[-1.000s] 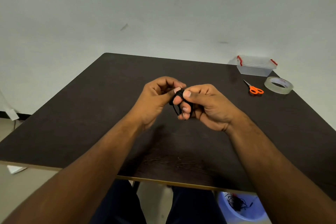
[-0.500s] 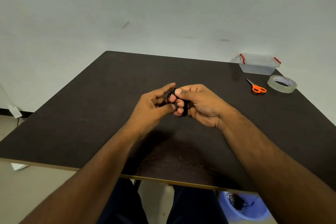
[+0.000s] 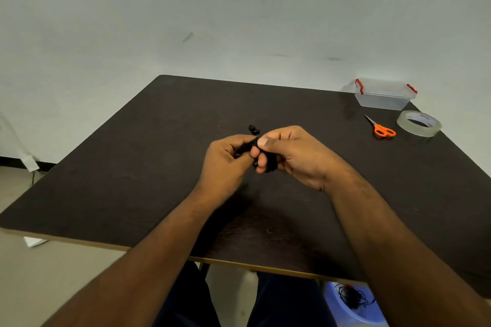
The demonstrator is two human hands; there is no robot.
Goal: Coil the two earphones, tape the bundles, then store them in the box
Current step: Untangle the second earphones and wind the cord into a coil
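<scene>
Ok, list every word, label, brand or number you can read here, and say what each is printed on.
Inner core of the tape roll: dark printed marks, too small and blurred to read.
Clear box, orange scissors, table, wall: no text visible.
Nothing else in view carries readable writing.

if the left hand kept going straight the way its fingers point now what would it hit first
The left hand points right, straight at the right hand, and the black earphone bundle pinched between them comes first. They look about level, so it likely meets the bundle almost at once.
</scene>
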